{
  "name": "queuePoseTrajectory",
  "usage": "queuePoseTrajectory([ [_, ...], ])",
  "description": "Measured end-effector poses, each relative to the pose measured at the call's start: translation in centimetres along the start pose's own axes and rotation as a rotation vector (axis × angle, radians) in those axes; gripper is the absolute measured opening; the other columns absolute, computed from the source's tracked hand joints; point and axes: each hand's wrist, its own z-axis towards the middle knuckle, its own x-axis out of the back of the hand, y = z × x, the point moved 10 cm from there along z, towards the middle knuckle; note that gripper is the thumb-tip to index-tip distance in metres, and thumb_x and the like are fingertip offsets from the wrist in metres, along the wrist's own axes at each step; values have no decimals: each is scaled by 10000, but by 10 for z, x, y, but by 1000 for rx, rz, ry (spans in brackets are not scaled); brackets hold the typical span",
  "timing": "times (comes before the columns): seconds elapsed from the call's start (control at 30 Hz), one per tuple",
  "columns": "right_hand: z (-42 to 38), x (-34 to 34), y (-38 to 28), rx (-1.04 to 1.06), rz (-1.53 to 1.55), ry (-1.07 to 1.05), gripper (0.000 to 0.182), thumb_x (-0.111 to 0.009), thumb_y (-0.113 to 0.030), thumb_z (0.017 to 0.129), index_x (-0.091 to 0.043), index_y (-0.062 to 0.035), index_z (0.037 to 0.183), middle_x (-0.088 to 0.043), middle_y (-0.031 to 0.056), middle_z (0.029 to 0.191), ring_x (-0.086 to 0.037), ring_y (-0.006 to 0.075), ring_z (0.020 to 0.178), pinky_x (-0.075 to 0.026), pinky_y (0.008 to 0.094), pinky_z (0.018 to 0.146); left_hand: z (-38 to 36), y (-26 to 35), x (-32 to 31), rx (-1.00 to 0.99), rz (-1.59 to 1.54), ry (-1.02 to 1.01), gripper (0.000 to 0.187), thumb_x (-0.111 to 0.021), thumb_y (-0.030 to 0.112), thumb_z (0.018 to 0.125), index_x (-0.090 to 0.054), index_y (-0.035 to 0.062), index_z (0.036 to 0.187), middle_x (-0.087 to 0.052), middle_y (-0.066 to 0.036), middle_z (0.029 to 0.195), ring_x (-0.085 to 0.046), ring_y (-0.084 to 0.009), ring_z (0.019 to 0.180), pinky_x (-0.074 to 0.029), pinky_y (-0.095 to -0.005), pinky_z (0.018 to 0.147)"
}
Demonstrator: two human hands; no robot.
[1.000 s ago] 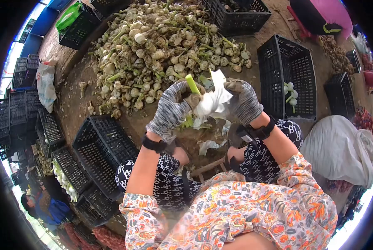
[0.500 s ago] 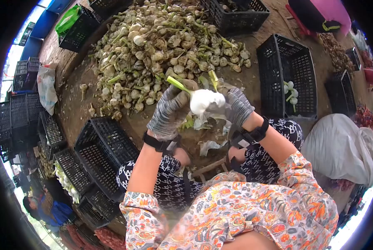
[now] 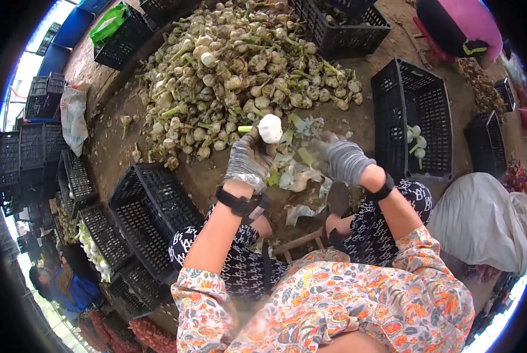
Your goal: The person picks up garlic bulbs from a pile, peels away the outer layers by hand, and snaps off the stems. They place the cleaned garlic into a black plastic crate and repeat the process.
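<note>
My left hand (image 3: 249,159), in a grey striped glove, holds a clean white garlic bulb (image 3: 270,129) with a short green stem poking out to the left. To its right is my right hand (image 3: 344,157), gloved the same way and apart from the bulb; its fingertips are blurred, and whether they hold anything is unclear. Peeled skins and leaves (image 3: 296,175) lie on the ground between and below the hands. Beyond them rises a large heap of unpeeled garlic (image 3: 216,76).
A black crate (image 3: 413,117) at the right contains several white bulbs. Another black crate (image 3: 152,217) stands at the left, near my knee. A grey-white sack (image 3: 481,223) lies at the right. Other people are at the upper right and lower left.
My right hand has moved off the bulb to the right. The bulb now shows whole and clean in my left hand, with loose skin gone from it.
</note>
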Motion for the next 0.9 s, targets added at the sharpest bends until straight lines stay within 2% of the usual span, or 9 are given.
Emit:
queuePoseTrajectory([
  [0.13, 5, 10, 10, -11, 411, 269, 526, -592, -305, 805, -418, -102, 1258, -545, 180, 1075, -577, 293, 907, -471, 356, 776, 14, -13, 15, -99, 154, 2, 71, -591, 135, 829, -579, 88, 881, -614, -22, 813, -586, -140, 706, -489, -244, 588],
  [0.33, 6, -71, 79, -532, 2449, 334, 360, -664, -157, 729, -530, -30, 1037, -574, 108, 902, -582, 231, 781, -525, 332, 703, -21, -34, -27, -144, 578, -171, 340, -577, 132, 845, -460, 52, 1154, -594, -87, 952, -590, -144, 734, -502, -226, 595],
  [0.43, -41, -4, 165, 180, 2695, 910, 438, -653, -239, 751, -493, 8, 1076, -585, 115, 940, -592, 244, 830, -526, 387, 725, -20, -34, -24, -90, 547, -233, 309, -554, 135, 861, -467, 48, 1144, -592, -85, 963, -586, -141, 747, -505, -241, 621],
  [0.5, -66, 32, 167, 837, 2672, 799, 594, -668, -285, 730, -435, -12, 1205, -576, 73, 1007, -568, 146, 847, -500, 292, 737, -21, -40, -22, -25, 503, -263, 304, -546, 142, 867, -467, 51, 1146, -592, -77, 960, -583, -131, 754, -495, -237, 627],
  [0.6, -36, 8, 227, 833, 2544, 699, 498, -644, -300, 760, -501, -22, 1147, -595, 51, 1002, -573, 134, 819, -486, 274, 707, -27, -44, -18, 3, 568, -194, 311, -553, 175, 867, -479, 57, 1145, -594, -55, 952, -575, -105, 758, -466, -214, 622],
  [0.63, -15, -21, 263, 278, 2377, 1057, 443, -639, -305, 763, -537, -36, 1100, -611, 39, 964, -583, 146, 796, -487, 287, 685, -27, -44, -18, 11, 585, -190, 314, -557, 181, 865, -483, 55, 1143, -594, -51, 953, -575, -102, 756, -465, -214, 626],
  [0.7, 9, -75, 311, -670, 1835, 1125, 342, -607, -296, 778, -581, -49, 1014, -625, 46, 902, -588, 177, 760, -477, 313, 651, -28, -42, -17, 5, 637, -191, 327, -570, 203, 859, -493, 48, 1136, -590, -41, 969, -571, -98, 750, -474, -222, 657],
  [0.83, 71, -88, 379, -1084, 238, 568, 219, -502, -234, 826, -609, -46, 855, -619, 125, 804, -573, 259, 711, -436, 363, 603, -28, -31, -8, -24, 728, -100, 323, -564, 204, 862, -496, 34, 1129, -584, -44, 960, -560, -100, 780, -482, -229, 664],
  [0.9, 92, -132, 438, -1254, 216, 465, 269, -476, -250, 825, -628, -28, 824, -627, 160, 831, -582, 311, 765, -442, 411, 629, -27, -29, -6, -10, 717, -90, 321, -564, 205, 863, -498, 29, 1123, -582, -45, 947, -560, -105, 788, -484, -232, 661],
])
